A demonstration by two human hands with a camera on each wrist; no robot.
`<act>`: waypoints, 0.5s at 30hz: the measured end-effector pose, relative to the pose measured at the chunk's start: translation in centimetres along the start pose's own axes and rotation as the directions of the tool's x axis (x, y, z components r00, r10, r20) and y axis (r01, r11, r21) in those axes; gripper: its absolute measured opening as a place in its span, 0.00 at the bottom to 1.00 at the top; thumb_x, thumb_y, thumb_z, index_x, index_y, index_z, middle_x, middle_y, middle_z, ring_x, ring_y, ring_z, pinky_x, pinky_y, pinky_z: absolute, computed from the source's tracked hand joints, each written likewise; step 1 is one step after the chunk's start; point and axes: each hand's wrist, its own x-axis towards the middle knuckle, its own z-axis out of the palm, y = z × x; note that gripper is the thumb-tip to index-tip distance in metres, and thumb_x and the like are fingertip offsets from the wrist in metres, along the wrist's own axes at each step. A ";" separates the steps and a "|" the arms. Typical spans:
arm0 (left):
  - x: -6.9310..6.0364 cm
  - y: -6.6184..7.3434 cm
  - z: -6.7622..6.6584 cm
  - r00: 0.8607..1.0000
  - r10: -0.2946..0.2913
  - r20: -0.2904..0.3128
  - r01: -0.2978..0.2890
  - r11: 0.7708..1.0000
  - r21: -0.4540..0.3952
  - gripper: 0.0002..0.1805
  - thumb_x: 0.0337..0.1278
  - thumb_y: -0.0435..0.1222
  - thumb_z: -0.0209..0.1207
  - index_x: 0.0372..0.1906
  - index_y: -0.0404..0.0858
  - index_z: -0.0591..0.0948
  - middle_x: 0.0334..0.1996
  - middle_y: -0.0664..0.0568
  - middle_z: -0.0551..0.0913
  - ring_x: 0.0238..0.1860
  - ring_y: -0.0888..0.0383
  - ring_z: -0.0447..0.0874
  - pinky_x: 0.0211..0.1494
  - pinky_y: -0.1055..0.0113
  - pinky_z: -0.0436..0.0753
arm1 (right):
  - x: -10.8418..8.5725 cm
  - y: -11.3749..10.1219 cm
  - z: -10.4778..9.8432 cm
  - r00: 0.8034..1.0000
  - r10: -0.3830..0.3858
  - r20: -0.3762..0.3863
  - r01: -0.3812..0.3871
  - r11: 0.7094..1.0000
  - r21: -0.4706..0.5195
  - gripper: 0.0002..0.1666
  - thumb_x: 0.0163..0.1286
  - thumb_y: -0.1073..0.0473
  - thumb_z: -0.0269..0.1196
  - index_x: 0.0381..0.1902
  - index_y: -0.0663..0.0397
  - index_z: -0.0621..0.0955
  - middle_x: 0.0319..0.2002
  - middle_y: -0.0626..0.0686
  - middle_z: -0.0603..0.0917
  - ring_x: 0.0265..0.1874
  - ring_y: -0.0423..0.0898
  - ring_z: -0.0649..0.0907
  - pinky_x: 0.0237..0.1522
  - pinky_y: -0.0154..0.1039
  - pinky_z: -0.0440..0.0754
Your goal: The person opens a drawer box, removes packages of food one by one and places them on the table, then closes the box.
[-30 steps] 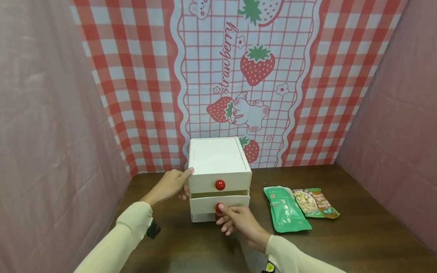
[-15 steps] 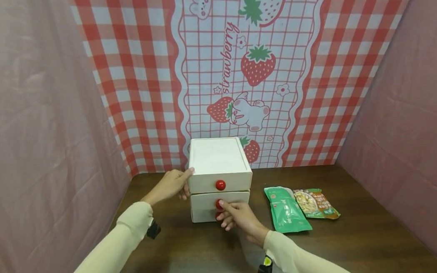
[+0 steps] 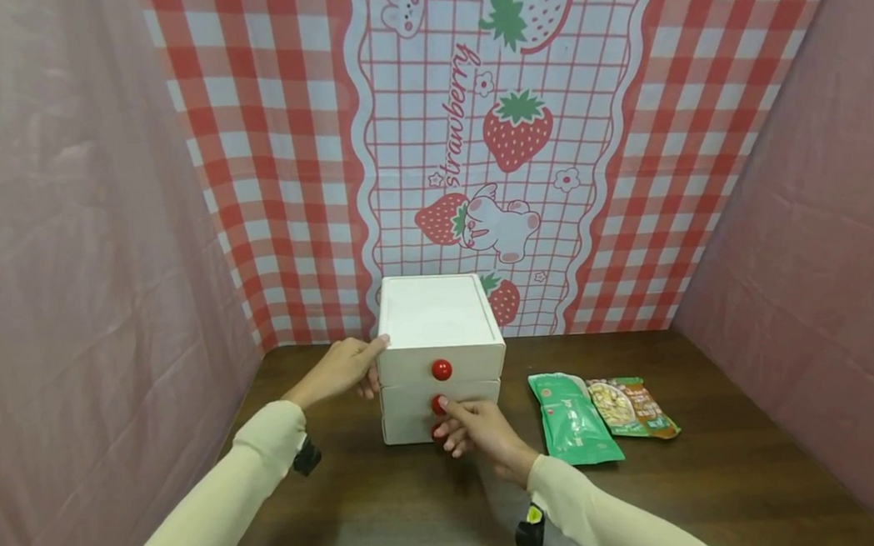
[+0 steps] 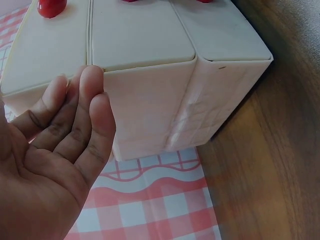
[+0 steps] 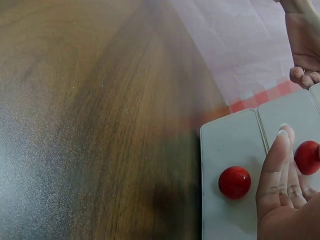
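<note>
A small white chest of three drawers (image 3: pixel 439 310) stands on the table, each drawer with a round red knob. My left hand (image 3: pixel 341 371) steadies its left side, thumb at the top front edge; in the left wrist view the extended fingers (image 4: pixel 92 95) lie against the side. With its thumb, my right hand (image 3: pixel 488 437) presses the middle knob (image 3: pixel 437 403). In the right wrist view those fingers (image 5: pixel 277 160) extend past the bottom knob (image 5: pixel 234 182) without curling round either knob. The top knob (image 3: pixel 441 370) is untouched. All drawer fronts look flush.
To the right of the chest lie a green pouch (image 3: pixel 576 423) and a brown-and-green food packet (image 3: pixel 640 407), their edges meeting. A strawberry-print checked cloth (image 3: pixel 297 190) hangs right behind the chest. Pink curtains (image 3: pixel 803 242) flank the brown wooden table (image 3: pixel 392 518).
The middle drawer has slid in under my right hand, closing the gap beneath the top drawer. My right hand moved slightly forward with it; the left has stayed in place.
</note>
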 end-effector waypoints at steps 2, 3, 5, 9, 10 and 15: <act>0.0 0.1 0.0 1.000 -0.003 0.000 0.003 1.000 -0.002 0.42 0.77 0.63 0.43 0.19 0.34 0.83 0.19 0.48 0.85 0.21 0.50 0.86 0.27 0.61 0.84 | 0.1 0.0 0.0 1.000 0.003 0.001 -0.003 1.000 0.000 0.35 0.77 0.41 0.60 0.48 0.76 0.83 0.35 0.60 0.89 0.22 0.39 0.84 0.28 0.34 0.84; 0.0 0.1 0.0 1.000 -0.004 0.000 0.004 1.000 -0.002 0.42 0.77 0.63 0.43 0.19 0.34 0.83 0.19 0.48 0.85 0.21 0.50 0.86 0.27 0.61 0.84 | 0.1 0.0 -0.1 1.000 -0.001 0.003 0.001 1.000 -0.004 0.35 0.78 0.41 0.60 0.48 0.76 0.83 0.35 0.60 0.89 0.22 0.39 0.84 0.28 0.34 0.84; 0.0 0.2 0.0 1.000 -0.007 0.000 0.007 1.000 -0.001 0.42 0.77 0.62 0.43 0.19 0.34 0.83 0.19 0.48 0.85 0.20 0.50 0.86 0.27 0.61 0.84 | 0.2 0.0 -0.1 1.000 0.000 0.006 0.000 1.000 -0.004 0.35 0.77 0.41 0.60 0.49 0.76 0.83 0.35 0.60 0.89 0.22 0.39 0.84 0.28 0.34 0.84; -0.1 0.3 0.0 1.000 -0.011 0.002 0.011 1.000 0.003 0.42 0.77 0.62 0.43 0.19 0.34 0.83 0.19 0.49 0.86 0.20 0.53 0.86 0.27 0.61 0.84 | 0.1 -0.2 -0.1 1.000 0.004 0.010 -0.004 1.000 -0.007 0.36 0.77 0.41 0.61 0.49 0.75 0.82 0.34 0.58 0.89 0.22 0.39 0.83 0.28 0.34 0.84; -0.1 0.3 0.0 1.000 -0.011 0.002 0.011 1.000 0.001 0.42 0.77 0.62 0.43 0.19 0.34 0.83 0.19 0.49 0.86 0.20 0.52 0.86 0.27 0.61 0.84 | 0.1 -0.2 -0.1 1.000 0.008 0.009 -0.008 1.000 -0.007 0.35 0.76 0.41 0.61 0.49 0.75 0.82 0.34 0.58 0.89 0.22 0.39 0.83 0.28 0.34 0.83; -0.1 0.3 0.0 1.000 -0.013 0.004 0.013 1.000 -0.007 0.42 0.77 0.62 0.44 0.19 0.33 0.83 0.19 0.48 0.86 0.22 0.48 0.87 0.28 0.62 0.84 | 0.0 -0.3 -0.1 1.000 0.005 0.009 -0.005 1.000 -0.023 0.35 0.77 0.40 0.61 0.49 0.75 0.82 0.33 0.57 0.89 0.22 0.39 0.83 0.27 0.34 0.83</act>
